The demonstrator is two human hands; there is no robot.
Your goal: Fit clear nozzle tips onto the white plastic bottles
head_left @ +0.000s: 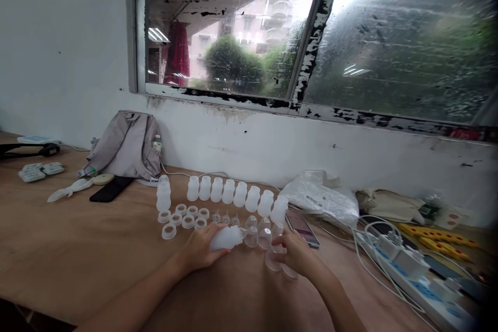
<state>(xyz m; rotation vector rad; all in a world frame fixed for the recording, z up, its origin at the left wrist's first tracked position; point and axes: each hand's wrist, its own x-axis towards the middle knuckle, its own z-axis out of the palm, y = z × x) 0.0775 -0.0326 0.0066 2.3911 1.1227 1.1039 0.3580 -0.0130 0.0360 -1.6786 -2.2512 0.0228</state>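
Observation:
A frosted white baby bottle [223, 239] lies tilted in my left hand [204, 247], its narrow end pointing right. My right hand [296, 255] is among the clear dome caps [264, 238], its fingers and thumb curved around one of them. More clear caps [273, 260] stand beside and below its fingertips. Beyond my left hand sit three clear nipples [226, 218] and a cluster of white collar rings [188, 221]. Several open white bottles [229, 192] form a curved row behind. Left of the rings stands a bottle with a clear top [164, 194].
A phone [303, 228] and plastic bag [321, 197] lie right of the bottles. Cables and a power strip [420, 282] run along the right. A grey backpack [126, 145], black phone [111, 189] and whitish items [72, 189] are at the left, below a window.

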